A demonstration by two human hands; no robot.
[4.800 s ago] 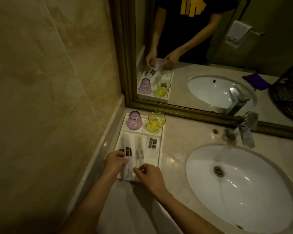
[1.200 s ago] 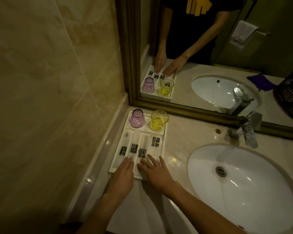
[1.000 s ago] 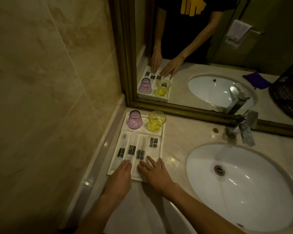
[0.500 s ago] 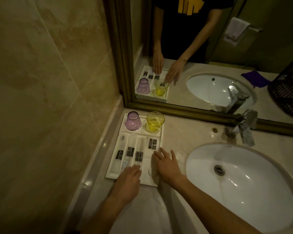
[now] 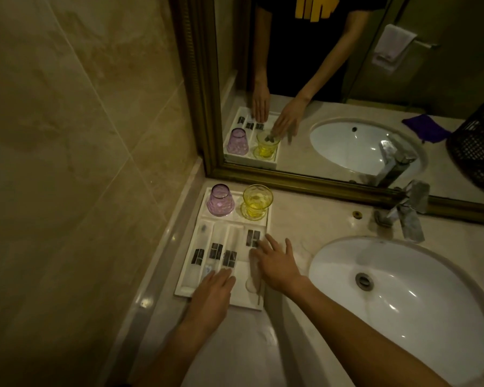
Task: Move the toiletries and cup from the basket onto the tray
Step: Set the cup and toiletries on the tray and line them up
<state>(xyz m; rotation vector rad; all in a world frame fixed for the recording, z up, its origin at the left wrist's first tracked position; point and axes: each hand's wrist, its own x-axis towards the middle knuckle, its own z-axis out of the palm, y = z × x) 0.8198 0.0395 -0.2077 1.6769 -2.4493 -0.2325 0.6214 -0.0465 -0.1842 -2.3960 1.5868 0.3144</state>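
A white tray (image 5: 183,289) lies on the counter against the left wall. At its far end stand a purple cup (image 5: 220,200), upside down, and a yellow cup (image 5: 256,201), upright. Several white toiletry packets with dark labels (image 5: 215,251) lie side by side in the tray's slots. My left hand (image 5: 213,294) rests flat on the tray's near end, fingers apart. My right hand (image 5: 277,263) lies flat on the tray's right edge, fingertips touching the rightmost packet (image 5: 252,237). Neither hand holds anything. The basket shows only in the mirror.
A white oval sink (image 5: 403,297) with a drain fills the counter to the right, a chrome tap (image 5: 408,213) behind it. A gold-framed mirror (image 5: 291,180) stands right behind the tray and reflects a dark wire basket (image 5: 481,146) and purple cloth (image 5: 428,129).
Both hands were arranging packets in the tray, then flattened. My right hand slid right to the tray's edge and forward. My left hand stayed at the near end.
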